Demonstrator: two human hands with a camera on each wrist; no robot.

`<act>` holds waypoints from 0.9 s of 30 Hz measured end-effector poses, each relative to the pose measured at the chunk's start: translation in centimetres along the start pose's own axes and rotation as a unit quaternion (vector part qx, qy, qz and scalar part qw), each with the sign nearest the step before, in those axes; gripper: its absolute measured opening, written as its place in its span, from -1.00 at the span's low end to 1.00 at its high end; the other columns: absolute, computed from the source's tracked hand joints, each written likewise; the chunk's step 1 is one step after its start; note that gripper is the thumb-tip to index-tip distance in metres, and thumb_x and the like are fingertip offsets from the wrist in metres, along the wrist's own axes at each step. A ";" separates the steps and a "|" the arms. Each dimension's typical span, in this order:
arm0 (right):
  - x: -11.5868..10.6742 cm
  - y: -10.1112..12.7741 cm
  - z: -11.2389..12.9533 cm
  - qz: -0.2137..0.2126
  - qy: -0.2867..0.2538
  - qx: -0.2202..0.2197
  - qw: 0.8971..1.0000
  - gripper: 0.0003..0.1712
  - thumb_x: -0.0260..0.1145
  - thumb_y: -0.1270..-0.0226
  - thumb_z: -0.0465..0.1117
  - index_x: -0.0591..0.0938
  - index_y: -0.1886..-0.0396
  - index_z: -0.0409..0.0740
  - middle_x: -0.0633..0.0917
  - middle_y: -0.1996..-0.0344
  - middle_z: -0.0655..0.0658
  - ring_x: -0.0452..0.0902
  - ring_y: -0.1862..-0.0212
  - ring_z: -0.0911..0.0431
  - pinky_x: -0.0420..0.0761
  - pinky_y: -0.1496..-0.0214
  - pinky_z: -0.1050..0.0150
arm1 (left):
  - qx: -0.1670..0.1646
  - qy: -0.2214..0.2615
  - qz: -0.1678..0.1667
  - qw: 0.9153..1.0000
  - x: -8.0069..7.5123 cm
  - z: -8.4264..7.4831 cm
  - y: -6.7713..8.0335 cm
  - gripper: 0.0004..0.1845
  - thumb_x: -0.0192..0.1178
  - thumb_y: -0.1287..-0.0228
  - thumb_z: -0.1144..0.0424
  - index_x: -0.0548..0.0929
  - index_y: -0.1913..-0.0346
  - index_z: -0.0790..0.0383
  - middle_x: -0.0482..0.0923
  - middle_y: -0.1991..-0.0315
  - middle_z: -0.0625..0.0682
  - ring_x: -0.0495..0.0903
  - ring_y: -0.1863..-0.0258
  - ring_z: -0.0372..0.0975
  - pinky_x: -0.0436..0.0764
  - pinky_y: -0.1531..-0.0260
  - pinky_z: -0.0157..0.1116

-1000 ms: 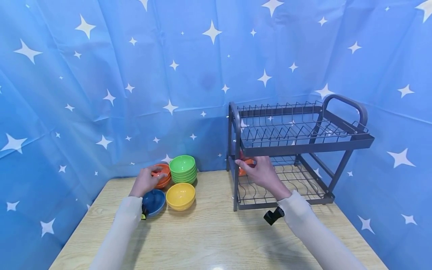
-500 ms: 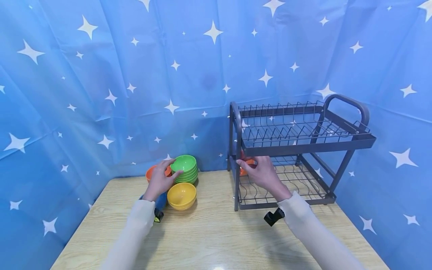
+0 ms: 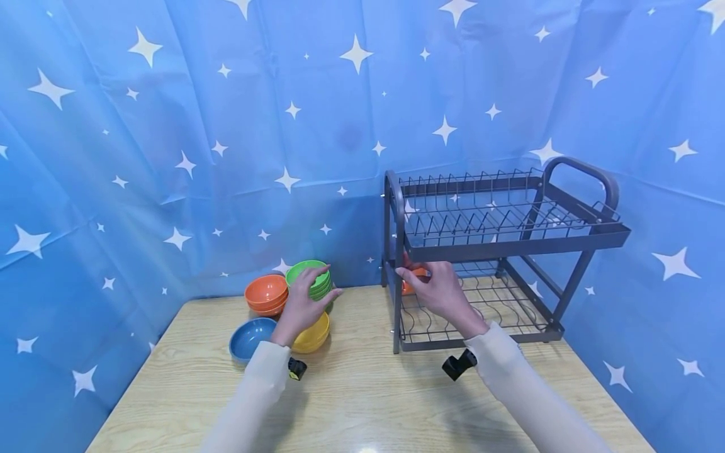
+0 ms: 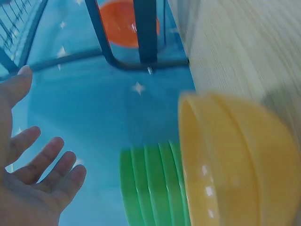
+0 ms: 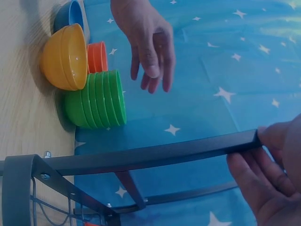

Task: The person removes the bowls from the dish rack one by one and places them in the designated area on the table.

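Four bowl groups stand at the table's (image 3: 362,402) far left corner: green stack (image 3: 308,283) against the starred backdrop (image 3: 170,126), orange stack (image 3: 266,294) just left of it, yellow stack (image 3: 311,336) in front of the green, blue bowl (image 3: 249,338) at front left. Left hand (image 3: 303,302): over the green stack's near rim, fingers straight and spread, holding nothing; the wrist views show air between fingertips (image 5: 153,70) and the green rims, so contact is not confirmed. Right hand (image 3: 438,290): fingers wrapped round the front bar of the two-tier grey dish rack (image 3: 510,239), at the rack's left front corner, under the upper tier. One orange bowl (image 3: 416,277) sits on the lower tier, behind that hand, at the left end. Lower tier's wire floor lies open to the right of it; upper tier holds only its wire dividers. Bare wood runs between bowls and rack and across the near half of the table.
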State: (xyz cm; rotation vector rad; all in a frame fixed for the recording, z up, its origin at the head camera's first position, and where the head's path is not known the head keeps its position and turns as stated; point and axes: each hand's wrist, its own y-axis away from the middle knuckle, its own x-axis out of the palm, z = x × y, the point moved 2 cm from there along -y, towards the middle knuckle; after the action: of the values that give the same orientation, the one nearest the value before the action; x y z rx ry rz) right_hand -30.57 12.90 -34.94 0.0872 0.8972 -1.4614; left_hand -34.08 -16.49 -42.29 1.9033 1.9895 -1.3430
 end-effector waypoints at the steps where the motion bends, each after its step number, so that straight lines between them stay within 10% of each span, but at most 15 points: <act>1: 0.0 0.0 0.0 0.002 -0.002 0.007 1.000 -0.68 0.34 -0.49 -0.03 0.70 -0.04 -0.14 0.78 0.04 -0.24 0.79 0.07 -0.12 0.81 0.16 0.11 | 0.005 0.001 0.002 1.000 0.3 -0.4 0.0 -0.32 0.43 -0.29 -0.01 0.50 -0.42 0.09 0.52 -0.32 0.11 0.48 -0.35 0.03 0.51 -0.35 0.12; 16: -0.4 -0.2 -2.4 0.053 -0.057 0.031 0.997 -0.62 0.22 -0.57 0.04 0.67 -0.21 0.01 0.76 -0.05 -0.13 0.71 -0.06 -0.03 0.71 -0.05 0.01 | 0.050 0.064 0.031 0.996 4.0 -6.8 -0.9 -0.33 0.45 -0.27 0.04 0.50 -0.42 -0.03 0.55 -0.31 0.07 0.54 -0.33 -0.08 0.55 -0.35 0.02; 27: 0.1 -2.1 -5.9 0.044 0.057 -0.006 0.997 -0.55 0.33 -0.49 -0.01 0.61 -0.22 -0.16 0.72 -0.09 -0.30 0.67 -0.12 -0.23 0.67 -0.14 -0.22 | 0.085 0.126 0.038 0.988 5.1 -10.6 -1.8 -0.33 0.41 -0.31 0.02 0.47 -0.44 0.05 0.60 -0.18 0.04 0.59 -0.24 -0.07 0.63 -0.24 0.00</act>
State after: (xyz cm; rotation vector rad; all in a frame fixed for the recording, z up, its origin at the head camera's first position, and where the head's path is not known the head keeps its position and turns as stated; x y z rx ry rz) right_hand -35.20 15.81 -38.09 0.2002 0.9835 -1.3798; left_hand -31.58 -5.73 -37.89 2.3060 1.9370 -1.3518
